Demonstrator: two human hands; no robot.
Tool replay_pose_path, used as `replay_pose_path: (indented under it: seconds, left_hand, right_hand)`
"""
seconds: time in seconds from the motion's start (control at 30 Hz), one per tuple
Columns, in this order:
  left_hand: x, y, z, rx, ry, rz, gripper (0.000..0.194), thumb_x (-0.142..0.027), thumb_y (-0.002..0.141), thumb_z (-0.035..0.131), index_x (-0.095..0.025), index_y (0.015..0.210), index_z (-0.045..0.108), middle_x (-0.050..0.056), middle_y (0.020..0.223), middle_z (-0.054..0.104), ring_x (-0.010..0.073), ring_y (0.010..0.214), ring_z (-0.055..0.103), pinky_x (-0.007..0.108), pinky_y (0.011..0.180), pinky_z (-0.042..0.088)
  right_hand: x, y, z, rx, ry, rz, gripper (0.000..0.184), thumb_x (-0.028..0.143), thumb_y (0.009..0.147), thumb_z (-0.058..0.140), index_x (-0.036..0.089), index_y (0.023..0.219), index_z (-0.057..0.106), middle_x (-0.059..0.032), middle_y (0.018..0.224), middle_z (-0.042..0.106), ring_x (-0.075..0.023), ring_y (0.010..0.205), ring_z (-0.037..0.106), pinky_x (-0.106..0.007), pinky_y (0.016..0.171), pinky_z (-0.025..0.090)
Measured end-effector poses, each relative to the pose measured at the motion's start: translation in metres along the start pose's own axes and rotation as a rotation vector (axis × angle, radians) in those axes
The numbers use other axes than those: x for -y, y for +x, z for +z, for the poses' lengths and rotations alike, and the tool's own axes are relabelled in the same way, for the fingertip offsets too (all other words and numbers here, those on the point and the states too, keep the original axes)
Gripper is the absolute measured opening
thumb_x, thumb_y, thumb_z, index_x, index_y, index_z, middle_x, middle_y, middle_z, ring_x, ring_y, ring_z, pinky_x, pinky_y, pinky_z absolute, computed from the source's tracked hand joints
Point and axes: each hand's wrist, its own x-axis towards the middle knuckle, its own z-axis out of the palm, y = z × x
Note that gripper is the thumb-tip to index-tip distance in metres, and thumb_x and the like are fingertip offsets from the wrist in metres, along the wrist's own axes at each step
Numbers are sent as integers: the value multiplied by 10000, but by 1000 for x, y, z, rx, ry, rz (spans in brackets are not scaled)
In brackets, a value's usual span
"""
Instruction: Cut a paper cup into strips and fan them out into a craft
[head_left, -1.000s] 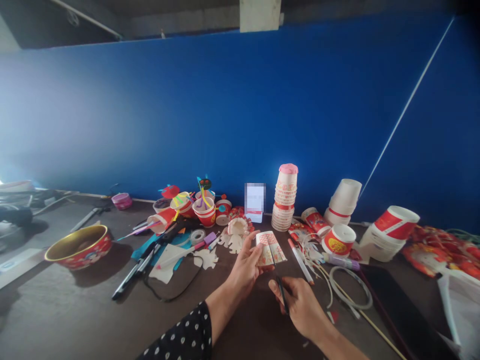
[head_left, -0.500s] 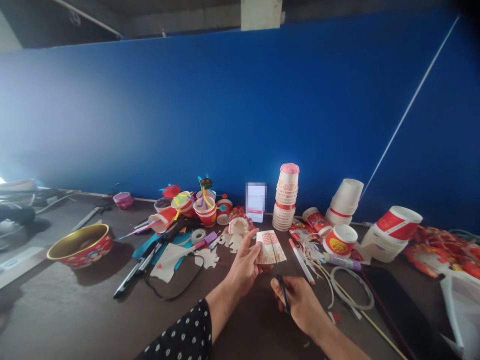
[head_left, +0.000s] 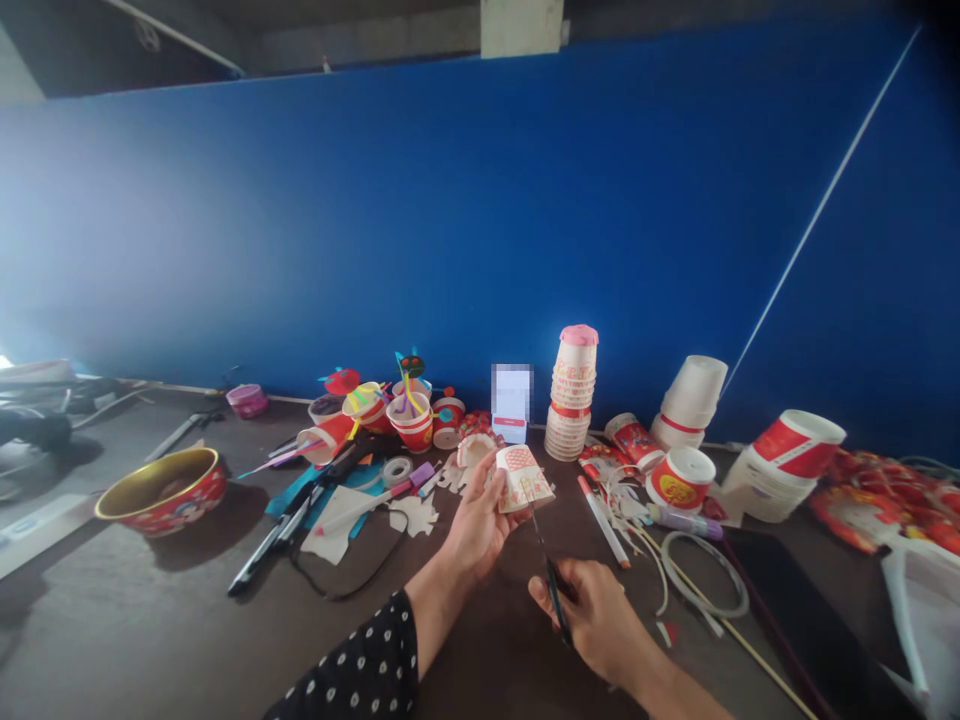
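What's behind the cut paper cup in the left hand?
Behind the cut paper cup in the left hand: a white card, blurred on top, and a cut paper piece. Anything directly behind it is hidden.

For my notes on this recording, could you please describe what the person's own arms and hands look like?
The left hand and right hand are bare, without gloves. The left arm wears a dark sleeve with small white dots, ending on the forearm. The right forearm shows no sleeve in view.
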Motion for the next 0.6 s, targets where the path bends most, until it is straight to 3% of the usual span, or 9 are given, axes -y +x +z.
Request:
replay_pose_path:
  seconds: [0.6]
  left_hand:
    - [5,-4,6,7,60,-3,570,-335,743,624,-253,1236,349,71,967,604,190,791,615,258,586,487]
  right_hand:
    - [-2,1,0,0,-7,18,453,529,800,426,172,521,428,17,483,474,-97,471,418,-210,436,249]
